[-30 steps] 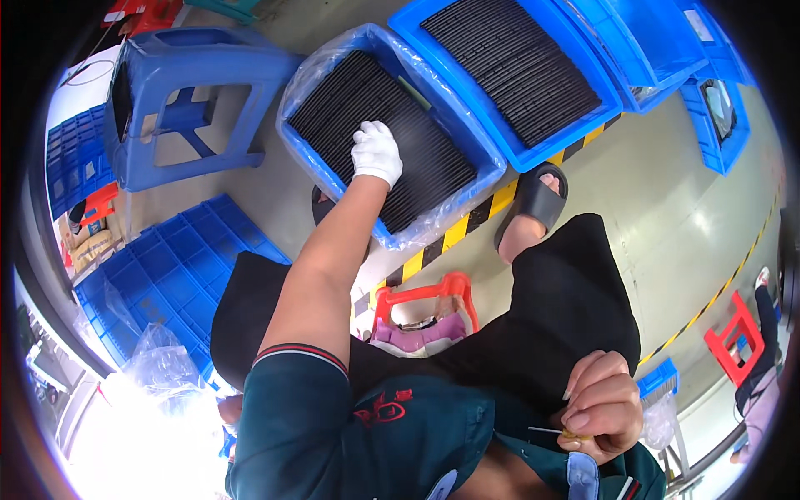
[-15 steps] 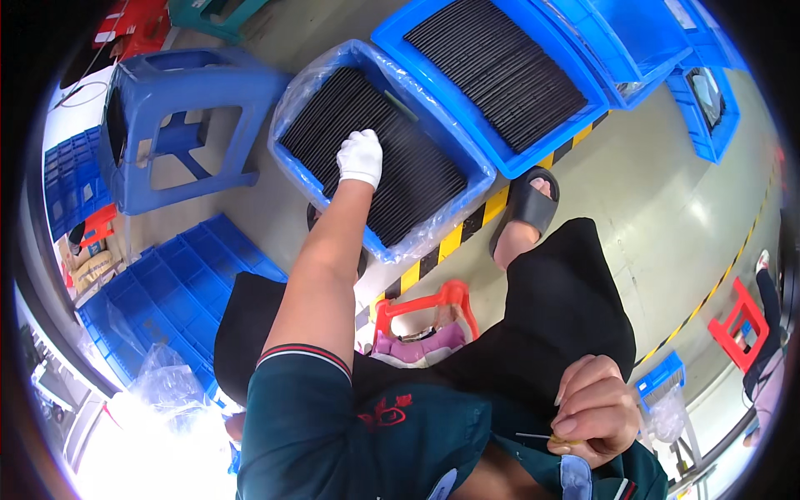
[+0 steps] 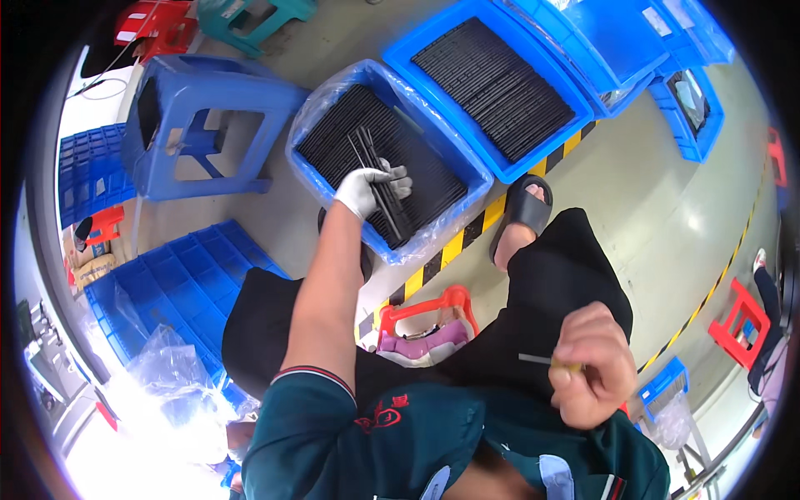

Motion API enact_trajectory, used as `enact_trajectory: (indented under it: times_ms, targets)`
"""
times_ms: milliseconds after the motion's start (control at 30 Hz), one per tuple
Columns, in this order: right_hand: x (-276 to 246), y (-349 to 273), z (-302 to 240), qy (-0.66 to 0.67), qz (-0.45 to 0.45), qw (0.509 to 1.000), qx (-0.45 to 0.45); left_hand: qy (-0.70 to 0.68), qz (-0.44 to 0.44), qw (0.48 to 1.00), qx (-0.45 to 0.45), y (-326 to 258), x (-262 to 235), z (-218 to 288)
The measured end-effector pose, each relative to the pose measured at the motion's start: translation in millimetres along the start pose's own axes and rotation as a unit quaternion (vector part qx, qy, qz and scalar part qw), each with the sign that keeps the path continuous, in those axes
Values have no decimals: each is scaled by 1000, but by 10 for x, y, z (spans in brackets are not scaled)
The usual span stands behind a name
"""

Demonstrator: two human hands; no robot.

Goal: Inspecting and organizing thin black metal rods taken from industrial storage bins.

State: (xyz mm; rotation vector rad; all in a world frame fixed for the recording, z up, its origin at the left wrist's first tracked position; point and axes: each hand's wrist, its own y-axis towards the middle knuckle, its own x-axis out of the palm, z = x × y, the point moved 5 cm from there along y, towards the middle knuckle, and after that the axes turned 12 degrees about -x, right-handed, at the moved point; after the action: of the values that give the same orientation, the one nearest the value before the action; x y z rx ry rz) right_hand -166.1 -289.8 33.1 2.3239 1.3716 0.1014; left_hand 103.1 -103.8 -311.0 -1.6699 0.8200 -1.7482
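My left hand, in a white glove, is closed round a small bundle of thin black strips, tilted above a plastic-lined blue bin. Rows of similar black strips fill that bin. Over my right thigh, my bare right hand pinches a small tool with a yellow handle and a thin pale shaft pointing left. The kind of tool is too small and blurred to tell.
A second blue bin of black strips adjoins the lined one. To the left stand a blue stool and a blue crate. Between my legs is a red stool with a purple cushion. Yellow-black tape marks the floor.
My left hand has turned and now holds a bundle of black strips raised over the bin. My right hand has moved up and forward with the small tool.
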Motion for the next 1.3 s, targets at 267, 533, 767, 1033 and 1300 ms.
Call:
enact_trajectory:
  times_ms: [267,533,767,1033,1300]
  targets:
    - [297,-100,34,56,90,988,108,-18,-287,945,156,-834,1066,-448]
    - [623,-35,208,176,156,962,135,-74,-394,885,235,-1816,1404,-456]
    - [911,53,204,272,166,938,135,-96,-317,906,264,-2641,1505,-657]
    - [1595,192,34,364,220,893,144,-148,-300,876,347,-3119,1646,-615]
    - [1818,304,-26,402,245,874,116,-151,-289,860,392,-2998,1794,-688]
